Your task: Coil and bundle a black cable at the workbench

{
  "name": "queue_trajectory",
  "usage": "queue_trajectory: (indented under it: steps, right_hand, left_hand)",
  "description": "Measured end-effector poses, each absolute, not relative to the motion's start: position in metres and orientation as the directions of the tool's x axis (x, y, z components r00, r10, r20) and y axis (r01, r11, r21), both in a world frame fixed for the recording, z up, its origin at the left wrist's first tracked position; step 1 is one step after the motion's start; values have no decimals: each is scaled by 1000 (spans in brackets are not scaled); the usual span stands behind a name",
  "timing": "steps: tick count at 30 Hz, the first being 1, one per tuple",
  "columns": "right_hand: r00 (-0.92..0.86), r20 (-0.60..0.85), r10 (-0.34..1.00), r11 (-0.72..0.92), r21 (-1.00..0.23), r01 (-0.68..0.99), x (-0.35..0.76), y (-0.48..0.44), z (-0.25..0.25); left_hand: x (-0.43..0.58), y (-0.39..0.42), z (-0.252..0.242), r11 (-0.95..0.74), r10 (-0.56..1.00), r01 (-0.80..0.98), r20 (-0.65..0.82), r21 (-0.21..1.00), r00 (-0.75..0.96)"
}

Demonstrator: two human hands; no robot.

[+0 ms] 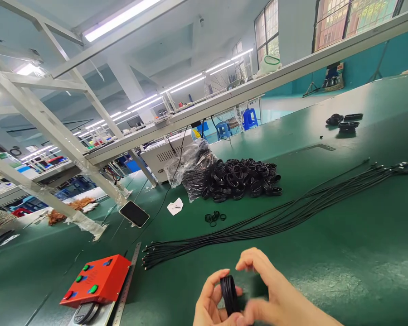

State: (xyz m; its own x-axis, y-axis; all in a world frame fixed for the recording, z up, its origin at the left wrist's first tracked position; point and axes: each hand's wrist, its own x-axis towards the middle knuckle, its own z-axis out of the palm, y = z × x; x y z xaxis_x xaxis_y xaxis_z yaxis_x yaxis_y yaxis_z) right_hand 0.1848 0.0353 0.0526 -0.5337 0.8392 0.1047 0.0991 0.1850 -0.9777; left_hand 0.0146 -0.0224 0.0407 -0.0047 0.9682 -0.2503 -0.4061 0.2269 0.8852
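Observation:
A coiled black cable is gripped upright between the thumb and fingers of my left hand, at the bottom of the view. Just to its right, my right hand has its fingers curved and spread apart, the thumb close to the coil's lower edge. A dark smear shows between the right fingers and thumb; what it is I cannot tell. Beyond my hands, a bundle of long straight black cables stretches across the green table. Several small black rings lie behind that bundle.
A heap of coiled cables sits beside a clear plastic bag. At left are a red button box, a steel ruler and a phone by the white frame. More coils lie far right.

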Motion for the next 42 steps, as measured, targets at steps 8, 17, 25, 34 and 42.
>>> queue_trajectory:
  steps: [8, 17, 25, 34, 42]
  right_hand:
    - [-607, 440, 661, 651, -740, 172, 174, 32, 43]
    - [-598, 99, 795, 205, -972, 112, 177, 32, 37]
    - [-502, 163, 850, 179, -984, -16, 170, 15, 38]
    - [-587, 254, 769, 320, -947, 9, 186, 32, 43]
    - [-702, 478, 527, 744, -659, 109, 187, 44, 48]
  left_hand:
    - [18, -19, 37, 173, 981, -445, -194, 879, -2]
    - [10, -20, 38, 241, 967, -491, -251, 837, 46]
    - [14, -17, 42, 235, 966, -411, -258, 881, -1]
    - [10, -18, 48, 352, 931, -388, -361, 852, 53]
    - [17, -19, 52, 389, 920, -375, -376, 841, 111]
